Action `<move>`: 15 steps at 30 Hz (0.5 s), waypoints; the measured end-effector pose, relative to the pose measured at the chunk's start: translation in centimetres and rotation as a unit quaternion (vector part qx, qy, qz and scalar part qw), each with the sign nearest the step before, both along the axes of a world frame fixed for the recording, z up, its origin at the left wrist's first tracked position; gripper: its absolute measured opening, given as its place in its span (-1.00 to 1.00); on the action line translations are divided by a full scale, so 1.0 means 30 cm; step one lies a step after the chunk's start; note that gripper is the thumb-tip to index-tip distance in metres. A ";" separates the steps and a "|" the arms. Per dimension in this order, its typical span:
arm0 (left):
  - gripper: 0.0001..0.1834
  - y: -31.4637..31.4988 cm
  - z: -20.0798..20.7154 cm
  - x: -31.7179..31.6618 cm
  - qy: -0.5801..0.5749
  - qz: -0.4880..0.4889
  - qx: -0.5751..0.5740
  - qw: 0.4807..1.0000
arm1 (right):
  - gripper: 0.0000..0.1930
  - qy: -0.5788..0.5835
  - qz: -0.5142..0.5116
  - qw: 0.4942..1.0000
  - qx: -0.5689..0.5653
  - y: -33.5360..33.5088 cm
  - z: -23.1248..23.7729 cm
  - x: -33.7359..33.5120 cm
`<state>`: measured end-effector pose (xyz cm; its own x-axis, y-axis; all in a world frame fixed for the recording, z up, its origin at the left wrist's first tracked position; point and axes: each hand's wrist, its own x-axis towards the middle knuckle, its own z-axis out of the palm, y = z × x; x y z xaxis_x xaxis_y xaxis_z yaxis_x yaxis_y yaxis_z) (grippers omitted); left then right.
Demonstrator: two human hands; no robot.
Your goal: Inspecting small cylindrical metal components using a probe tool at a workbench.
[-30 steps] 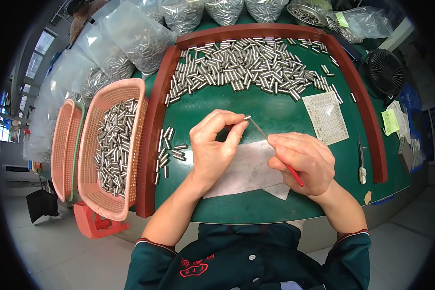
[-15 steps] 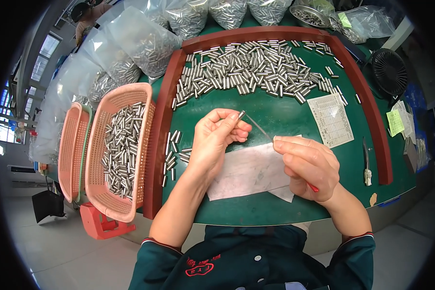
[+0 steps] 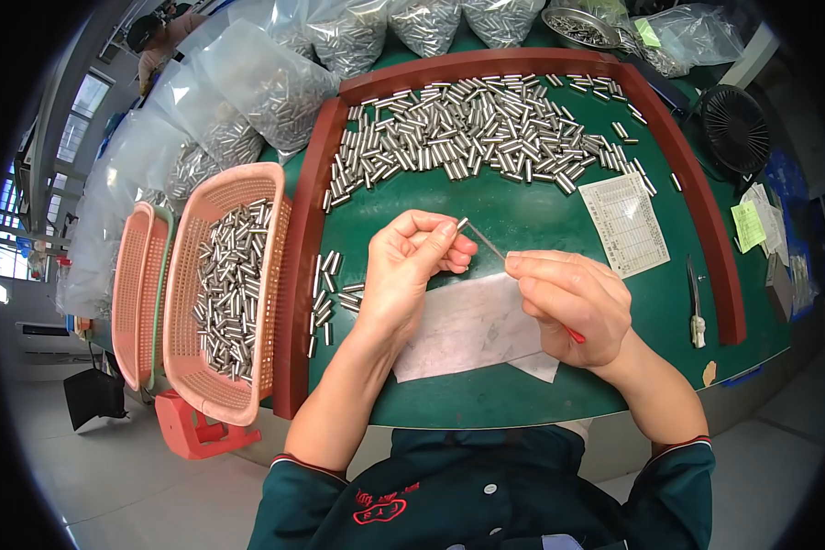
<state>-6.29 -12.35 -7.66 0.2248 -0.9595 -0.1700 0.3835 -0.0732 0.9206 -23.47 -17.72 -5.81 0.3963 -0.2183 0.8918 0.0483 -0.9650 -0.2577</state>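
Observation:
My left hand (image 3: 405,266) pinches a short metal cylinder (image 3: 462,223) between thumb and fingers, only its tip showing. My right hand (image 3: 577,307) is closed around a thin metal rod tool, which looks like a needle file (image 3: 488,243). Its red handle end (image 3: 575,335) pokes out below the fingers. The tool's far tip meets or nearly meets the end of the cylinder. Beneath both hands lies a whitish, smudged cloth or paper sheet (image 3: 463,335). Ahead of them spreads a big heap of shiny metal cylinders (image 3: 467,133) on the green tabletop (image 3: 403,206).
A dark red wooden frame (image 3: 307,238) borders the work area. Left of it stand pink baskets (image 3: 179,367), one holding many cylinders. Clear bags of parts (image 3: 280,96) line the back. To the right are a printed form (image 3: 625,225), a slim tool (image 3: 696,302) and a black fan (image 3: 735,137).
My right hand has shifted slightly left, bringing the tool closer to my left hand. The left hand still grips the cylinder, almost in place.

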 end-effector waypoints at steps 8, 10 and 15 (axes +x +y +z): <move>-0.91 0.006 0.007 -0.037 -0.101 -0.023 -0.013 0.995 | -0.75 0.004 -0.019 1.000 0.014 0.007 0.000 -0.010; -0.90 0.010 0.010 -0.043 -0.114 -0.016 -0.014 0.993 | -0.76 0.000 -0.033 0.999 0.027 0.007 0.003 -0.016; -0.92 0.013 0.005 -0.046 -0.192 0.033 -0.048 0.980 | -0.78 0.024 -0.012 1.000 -0.010 0.014 0.005 -0.017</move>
<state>-7.68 -11.96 -7.50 0.3173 -0.9478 0.0308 0.0080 0.0352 0.9993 -23.99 -17.29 -5.65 0.4332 -0.2108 0.8763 0.0127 -0.9707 -0.2398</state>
